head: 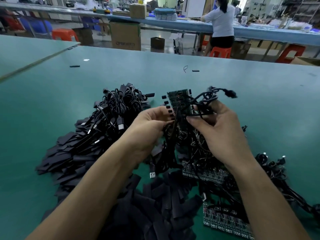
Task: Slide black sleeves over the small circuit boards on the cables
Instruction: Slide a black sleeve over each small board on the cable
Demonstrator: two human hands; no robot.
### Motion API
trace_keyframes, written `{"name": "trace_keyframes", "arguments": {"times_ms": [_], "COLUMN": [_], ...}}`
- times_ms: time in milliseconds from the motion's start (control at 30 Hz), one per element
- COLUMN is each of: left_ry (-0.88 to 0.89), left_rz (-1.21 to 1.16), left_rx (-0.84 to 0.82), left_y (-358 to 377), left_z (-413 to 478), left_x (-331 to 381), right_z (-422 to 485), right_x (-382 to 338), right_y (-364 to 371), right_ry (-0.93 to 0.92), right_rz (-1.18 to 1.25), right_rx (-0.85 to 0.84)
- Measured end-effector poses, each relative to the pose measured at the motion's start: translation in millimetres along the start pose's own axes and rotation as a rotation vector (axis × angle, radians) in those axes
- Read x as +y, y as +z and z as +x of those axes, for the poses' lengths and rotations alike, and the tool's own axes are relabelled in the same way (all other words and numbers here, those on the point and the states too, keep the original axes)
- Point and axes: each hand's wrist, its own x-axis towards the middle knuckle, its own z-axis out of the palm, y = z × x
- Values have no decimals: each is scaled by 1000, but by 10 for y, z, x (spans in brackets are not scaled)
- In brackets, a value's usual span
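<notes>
The one view comes from a wide-angle camera worn on the person's head, facing forward and tilted down over the green surface (52, 94). Both forearms enter from the bottom edge, and the left hand (149, 123), gripping a circuit board (180, 99), and the right hand (223, 134), gripping its cables (206, 101), sit close below the lens at mid-frame. The heap of black sleeves (147, 210) at the lower edge lies almost under the camera, while the surface runs off to its far edge in the upper third, beyond which a seated person (222, 23) appears small and far.
</notes>
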Motion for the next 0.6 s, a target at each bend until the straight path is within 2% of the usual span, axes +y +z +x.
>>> {"name": "trace_keyframes", "arguments": {"times_ms": [67, 133, 233, 367, 433, 600], "left_ry": [86, 200, 352, 487, 480, 357], "left_rz": [15, 65, 395, 648, 659, 345], "left_rx": [69, 11, -83, 30, 107, 130], "left_y": [-51, -93, -129, -94, -96, -118], "left_z": [-1, -33, -105, -117, -89, -34], "left_x": [102, 206, 268, 245, 209, 138], "right_z": [-10, -19, -26, -37, -41, -66], "right_x": [-59, -129, -174, -208, -235, -320], "right_y": [-31, -57, -76, -53, -41, 13], "right_ry": [-40, -77, -118, -113, -127, -249], "right_rz": [-133, -244, -327, -317, -281, -181], "right_rx": [65, 106, 144, 191, 230, 261]}}
